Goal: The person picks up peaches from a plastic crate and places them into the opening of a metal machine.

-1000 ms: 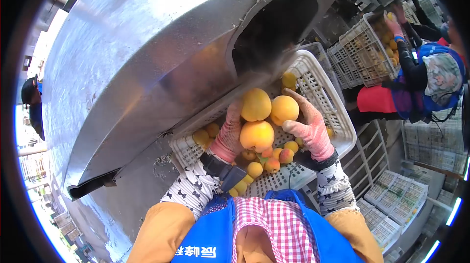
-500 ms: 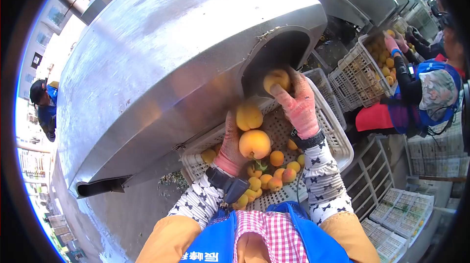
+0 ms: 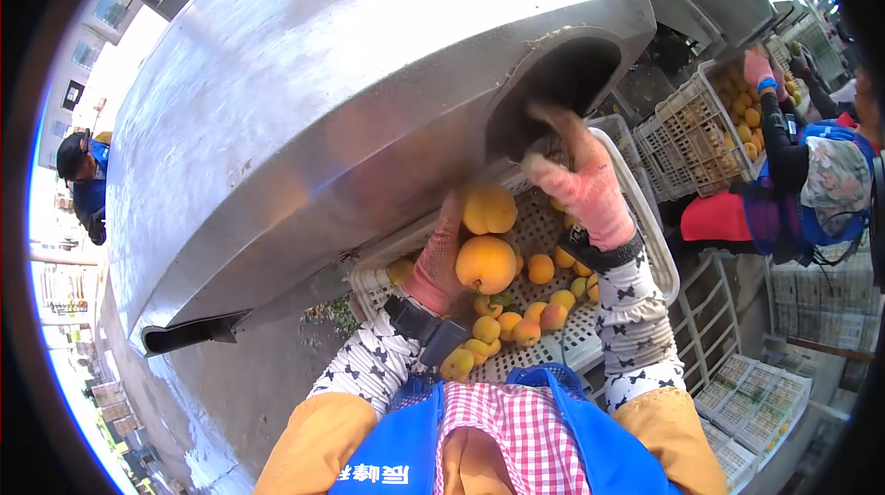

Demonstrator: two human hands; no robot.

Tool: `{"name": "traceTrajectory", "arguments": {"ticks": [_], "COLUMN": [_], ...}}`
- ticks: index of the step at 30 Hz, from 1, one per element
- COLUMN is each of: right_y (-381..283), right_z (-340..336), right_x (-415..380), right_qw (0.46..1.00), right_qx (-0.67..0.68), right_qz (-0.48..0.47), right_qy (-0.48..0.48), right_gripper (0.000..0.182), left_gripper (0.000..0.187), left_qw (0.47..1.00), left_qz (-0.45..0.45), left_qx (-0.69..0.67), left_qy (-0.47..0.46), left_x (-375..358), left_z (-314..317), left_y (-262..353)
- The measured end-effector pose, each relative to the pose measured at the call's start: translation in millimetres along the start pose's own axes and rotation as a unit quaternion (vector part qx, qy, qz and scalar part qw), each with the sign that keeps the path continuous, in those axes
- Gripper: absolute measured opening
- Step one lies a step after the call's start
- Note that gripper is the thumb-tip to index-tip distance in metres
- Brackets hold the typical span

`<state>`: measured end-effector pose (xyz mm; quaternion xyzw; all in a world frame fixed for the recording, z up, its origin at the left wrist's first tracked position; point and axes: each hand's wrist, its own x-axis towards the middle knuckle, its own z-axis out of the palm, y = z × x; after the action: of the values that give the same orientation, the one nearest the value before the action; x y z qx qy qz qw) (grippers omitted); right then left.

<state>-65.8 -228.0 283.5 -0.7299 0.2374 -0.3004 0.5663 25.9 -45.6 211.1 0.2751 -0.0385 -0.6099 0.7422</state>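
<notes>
My left hand, in a pink glove, is closed around two orange apricots, an upper apricot and a lower apricot, one close above the other. My right hand, also gloved in pink, is just outside the dark opening of a metal machine. Its fingers are spread and partly blurred, with nothing visible between them. Beneath both hands is a white perforated crate, where several smaller apricots lie, some with a red blush.
The large curved metal housing stands ahead and to my left. At right, a co-worker's gloved hand is at another crate of apricots. A metal frame and stacked crates are at lower right. Another person stands far left.
The apricot that was in my right hand is gone from it, and its fingers have spread. My left hand still has its two apricots. The view has shifted slightly.
</notes>
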Motion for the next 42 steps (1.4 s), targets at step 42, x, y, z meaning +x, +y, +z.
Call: {"name": "traceTrajectory", "arguments": {"ticks": [42], "right_y": [25], "right_z": [19], "right_x": [-41], "right_qw": [0.939], "right_qx": [-0.297], "right_qz": [-0.157], "right_qy": [0.073], "right_gripper": [0.087], "left_gripper": [0.042], "left_qw": [0.577], "left_qz": [0.296], "left_qx": [0.755], "left_qy": [0.098], "left_x": [44], "left_z": [-49], "left_y": [-51]}}
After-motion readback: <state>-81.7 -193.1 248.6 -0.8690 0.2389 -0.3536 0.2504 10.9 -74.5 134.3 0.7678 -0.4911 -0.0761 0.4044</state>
